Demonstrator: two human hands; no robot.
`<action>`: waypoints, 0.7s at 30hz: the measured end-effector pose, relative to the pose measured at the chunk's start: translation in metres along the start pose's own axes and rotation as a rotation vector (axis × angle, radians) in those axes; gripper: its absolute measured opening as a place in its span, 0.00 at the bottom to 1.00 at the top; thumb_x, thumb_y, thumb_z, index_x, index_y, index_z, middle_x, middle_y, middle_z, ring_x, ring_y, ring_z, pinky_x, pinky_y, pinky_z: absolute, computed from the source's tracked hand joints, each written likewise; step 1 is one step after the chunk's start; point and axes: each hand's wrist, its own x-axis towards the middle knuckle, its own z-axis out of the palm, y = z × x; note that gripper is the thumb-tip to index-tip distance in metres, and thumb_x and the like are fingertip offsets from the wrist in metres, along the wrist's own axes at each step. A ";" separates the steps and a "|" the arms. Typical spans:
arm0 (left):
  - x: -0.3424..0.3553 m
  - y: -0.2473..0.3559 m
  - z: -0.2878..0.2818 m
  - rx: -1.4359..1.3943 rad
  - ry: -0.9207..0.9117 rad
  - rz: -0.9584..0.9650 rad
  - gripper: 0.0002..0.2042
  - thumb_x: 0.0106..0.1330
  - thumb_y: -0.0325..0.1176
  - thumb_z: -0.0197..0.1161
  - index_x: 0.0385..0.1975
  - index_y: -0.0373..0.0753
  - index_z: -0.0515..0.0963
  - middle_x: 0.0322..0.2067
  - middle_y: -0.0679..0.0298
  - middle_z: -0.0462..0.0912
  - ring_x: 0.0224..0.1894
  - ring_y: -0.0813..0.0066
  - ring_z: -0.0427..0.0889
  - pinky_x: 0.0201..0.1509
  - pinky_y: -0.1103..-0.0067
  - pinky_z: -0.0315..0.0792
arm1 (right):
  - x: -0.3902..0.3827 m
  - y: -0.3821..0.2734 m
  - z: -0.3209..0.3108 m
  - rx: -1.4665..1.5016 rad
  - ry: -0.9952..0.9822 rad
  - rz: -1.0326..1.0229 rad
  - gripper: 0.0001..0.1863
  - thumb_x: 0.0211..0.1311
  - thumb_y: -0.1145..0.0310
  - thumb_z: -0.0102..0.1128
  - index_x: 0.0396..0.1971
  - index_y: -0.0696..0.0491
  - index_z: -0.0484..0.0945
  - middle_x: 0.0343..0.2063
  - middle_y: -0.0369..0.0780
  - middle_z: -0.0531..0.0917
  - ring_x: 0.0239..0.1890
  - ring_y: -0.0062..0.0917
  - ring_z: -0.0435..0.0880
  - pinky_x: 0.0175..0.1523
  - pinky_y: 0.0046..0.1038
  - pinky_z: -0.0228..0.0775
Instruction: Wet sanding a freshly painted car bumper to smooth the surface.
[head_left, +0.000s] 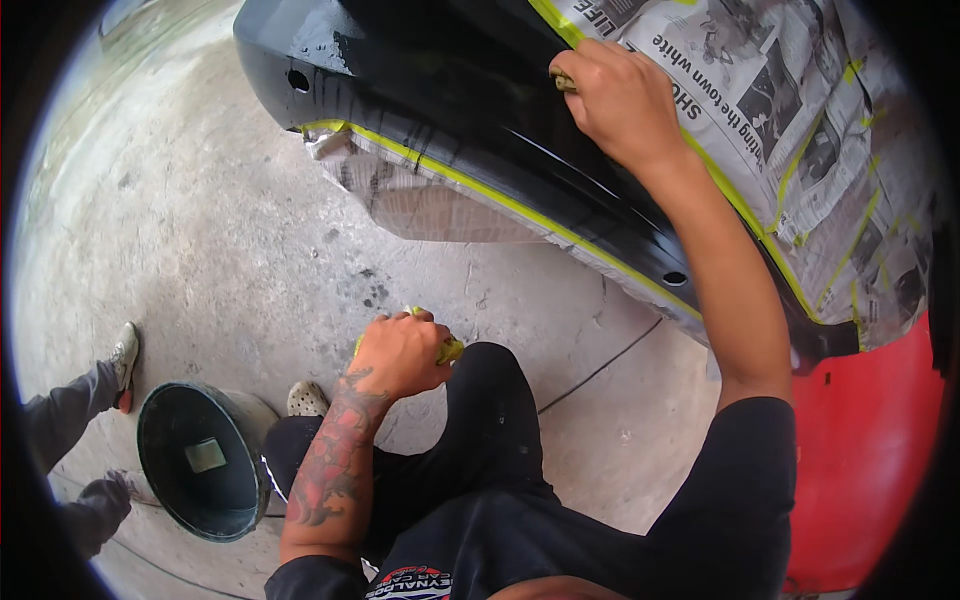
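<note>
My right hand (622, 108) is closed around a small folded olive-coloured pad (563, 80), which shows at its finger side; whether it is sandpaper I cannot tell. It rests at the upper part of a glossy black car bumper (470, 110), beside the masking newspaper (740, 85). Near my knee, clear of the bumper, my left hand (403, 355) is closed in a fist on a yellow-green cloth or sponge (451, 350) that pokes out at both sides. Yellow-green masking tape (480, 190) runs along the bumper's lower edge, with more paper hanging below it.
A dark round bucket (150, 445) stands on the concrete floor (230, 200) at lower left, with a pale square piece (205, 456) inside. Another person's legs and shoe (125, 352) are at the far left. A red car panel (860, 450) lies to the right.
</note>
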 end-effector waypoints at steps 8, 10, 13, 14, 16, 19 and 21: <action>0.006 0.001 -0.006 -0.033 -0.029 0.011 0.12 0.54 0.38 0.69 0.38 0.45 0.87 0.38 0.59 0.86 0.41 0.55 0.86 0.47 0.65 0.80 | 0.001 -0.007 0.002 0.014 0.059 0.070 0.02 0.57 0.71 0.63 0.28 0.49 0.83 0.29 0.38 0.83 0.37 0.33 0.85 0.40 0.37 0.79; 0.009 -0.001 -0.005 -0.046 -0.038 -0.001 0.12 0.53 0.38 0.69 0.36 0.43 0.86 0.37 0.58 0.86 0.41 0.55 0.86 0.46 0.64 0.80 | 0.007 -0.008 0.005 0.015 0.072 0.038 0.05 0.54 0.73 0.63 0.30 0.48 0.83 0.28 0.38 0.82 0.36 0.34 0.85 0.41 0.37 0.78; 0.008 -0.003 -0.013 -0.104 -0.003 -0.009 0.12 0.53 0.38 0.69 0.35 0.40 0.86 0.37 0.56 0.85 0.42 0.53 0.86 0.46 0.64 0.80 | -0.030 0.004 -0.022 0.004 -0.011 0.081 0.05 0.53 0.73 0.62 0.30 0.48 0.83 0.28 0.39 0.81 0.35 0.34 0.85 0.41 0.37 0.76; 0.005 -0.004 -0.017 -0.153 0.033 -0.007 0.13 0.53 0.36 0.69 0.36 0.38 0.85 0.37 0.55 0.85 0.42 0.52 0.85 0.46 0.64 0.80 | -0.049 0.007 -0.037 -0.047 -0.080 0.122 0.07 0.53 0.74 0.61 0.31 0.48 0.84 0.27 0.39 0.80 0.35 0.34 0.85 0.40 0.37 0.74; 0.003 -0.008 -0.032 -0.256 0.125 0.021 0.14 0.53 0.35 0.69 0.38 0.36 0.85 0.38 0.54 0.85 0.42 0.51 0.85 0.47 0.64 0.79 | -0.092 0.011 -0.078 0.003 -0.174 0.225 0.08 0.53 0.76 0.63 0.33 0.49 0.84 0.30 0.38 0.82 0.36 0.36 0.84 0.40 0.38 0.74; -0.018 -0.008 -0.084 -0.559 0.371 0.013 0.16 0.55 0.31 0.69 0.42 0.31 0.82 0.41 0.55 0.85 0.43 0.60 0.86 0.50 0.71 0.77 | -0.160 -0.019 -0.129 0.463 -0.054 0.658 0.10 0.57 0.78 0.65 0.39 0.52 0.84 0.33 0.40 0.82 0.38 0.31 0.84 0.42 0.33 0.75; -0.023 0.000 -0.126 -0.696 0.606 0.069 0.17 0.56 0.30 0.68 0.45 0.30 0.80 0.41 0.56 0.85 0.45 0.69 0.84 0.51 0.72 0.76 | -0.231 -0.042 -0.155 0.789 0.013 1.007 0.14 0.60 0.77 0.66 0.46 0.54 0.81 0.35 0.38 0.80 0.39 0.27 0.84 0.44 0.29 0.76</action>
